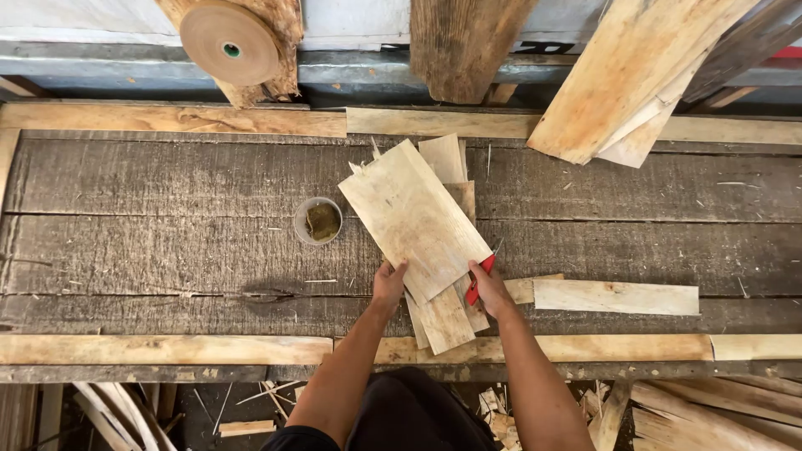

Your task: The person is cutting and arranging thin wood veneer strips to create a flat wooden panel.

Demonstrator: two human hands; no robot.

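Sorting step: left hand (388, 280) grips top veneer sheet (412, 219); right hand (491, 288), pinching red cutter (479, 280), steadies it; trimming needs square alignment.

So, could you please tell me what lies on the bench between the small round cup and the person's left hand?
Nothing: in the head view, only bare dark weathered bench planks lie between the small round cup and the left hand, which holds the pale veneer sheet.

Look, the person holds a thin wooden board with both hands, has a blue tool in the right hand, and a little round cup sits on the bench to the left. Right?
Nearly. The tool in the right hand is red, not blue, as the head view shows. The rest holds: both hands, the left hand too, hold the thin wooden board, and the little round cup sits on the bench to its left.
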